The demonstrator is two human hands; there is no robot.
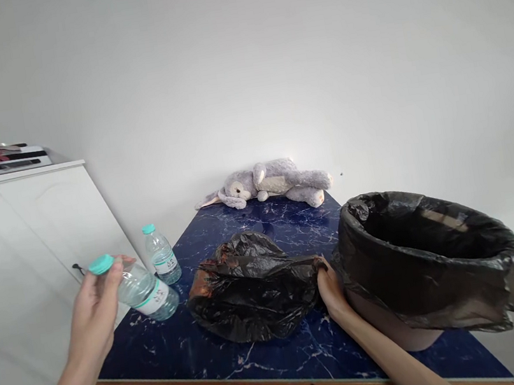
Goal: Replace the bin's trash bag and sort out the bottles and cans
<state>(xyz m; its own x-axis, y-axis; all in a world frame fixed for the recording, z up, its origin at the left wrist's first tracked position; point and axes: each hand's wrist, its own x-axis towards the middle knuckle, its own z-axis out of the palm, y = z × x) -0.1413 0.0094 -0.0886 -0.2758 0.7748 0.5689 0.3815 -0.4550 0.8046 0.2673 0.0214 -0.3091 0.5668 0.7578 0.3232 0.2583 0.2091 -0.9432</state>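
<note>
My left hand [97, 303] is closed around the upper part of a clear plastic bottle [149, 296] with a turquoise cap, tilted over the table's left side. Just behind it a second, similar bottle [163, 256] stands upright. My right hand [330, 291] grips the edge of a black plastic bag [257, 292] that lies spread open in the middle of the table. Brownish-red patches show through the bag's left side. Beside my right forearm stands a trash bin lined with another black bag [411, 285], its liner folded over the rim.
A grey plush rabbit [270, 184] lies on its side at the far end of the blue marble-patterned table [235, 366]. White cabinets [45, 230] stand at the left, with a white device [15, 161] and red artificial leaves on top. The wall rises behind.
</note>
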